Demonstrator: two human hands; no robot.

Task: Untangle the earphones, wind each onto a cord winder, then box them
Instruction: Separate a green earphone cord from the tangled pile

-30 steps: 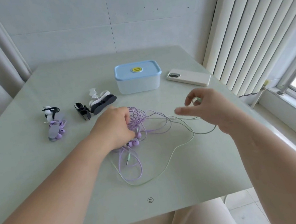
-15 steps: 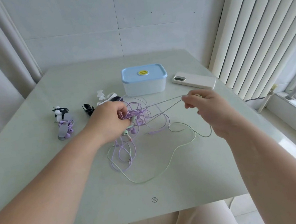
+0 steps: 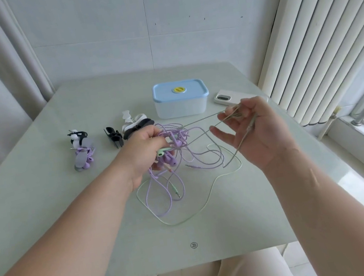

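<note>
Tangle of purple and green earphones (image 3: pixel 178 141) is gripped in the left hand (image 3: pixel 145 152) over mid-counter (image 3: pixel 47 213); loose loops are trailed onto the surface. One pale cord (image 3: pixel 201 119) is pinched by the right hand (image 3: pixel 256 132) and drawn taut from the tangle. Blue-lidded box (image 3: pixel 180 98) is set behind, shut. Cord winders (image 3: pixel 133 125) are laid beside the left hand.

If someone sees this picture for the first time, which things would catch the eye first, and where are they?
Most likely the tangle of purple and pale green earphone cords at the middle of the table, gripped by the left hand. Next, the right hand, whose fingers pinch a strand stretched taut from the tangle. Behind them stands a closed blue-lidded box.
</note>
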